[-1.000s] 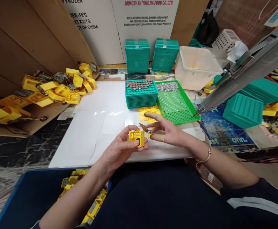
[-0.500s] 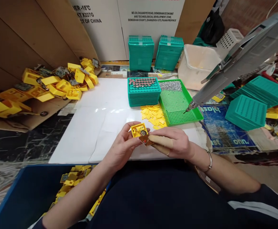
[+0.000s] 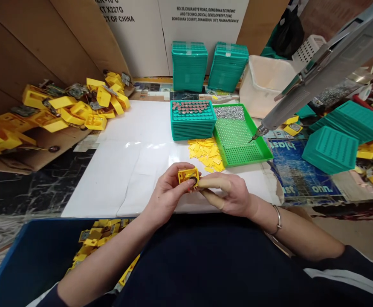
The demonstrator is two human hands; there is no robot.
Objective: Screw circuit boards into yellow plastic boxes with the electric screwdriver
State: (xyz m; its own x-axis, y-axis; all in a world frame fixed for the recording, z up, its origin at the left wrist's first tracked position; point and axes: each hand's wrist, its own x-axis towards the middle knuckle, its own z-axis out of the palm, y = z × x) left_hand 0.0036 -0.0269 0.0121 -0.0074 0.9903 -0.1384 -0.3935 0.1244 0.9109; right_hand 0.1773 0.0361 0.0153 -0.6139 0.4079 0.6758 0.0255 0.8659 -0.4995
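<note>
My left hand [image 3: 165, 192] is closed around a small open yellow plastic casing [image 3: 183, 175]. Its thumb presses over a round dark part, which looks like a small speaker, inside the casing. At the casing's right edge is my right hand [image 3: 232, 194], with beige covers on the thumb and index finger. Those covered fingertips pinch at the lower right corner, where the small brown circuit board is now mostly hidden by the fingers. Both hands are above the front of the white work surface [image 3: 109, 170].
Yellow flat pieces [image 3: 207, 153] lie beside a green tray [image 3: 266, 153] of screws. A teal tray stack [image 3: 192, 128] holds round metal parts. An electric screwdriver [image 3: 279, 108] hangs at right. Yellow casings [image 3: 67, 108] pile up left; a blue bin [image 3: 29, 260] holds more.
The casing has tilted in my left hand, and my left thumb has moved onto the round part. The brown board, face-up before, has turned mostly out of sight. The right fingers have shifted slightly.
</note>
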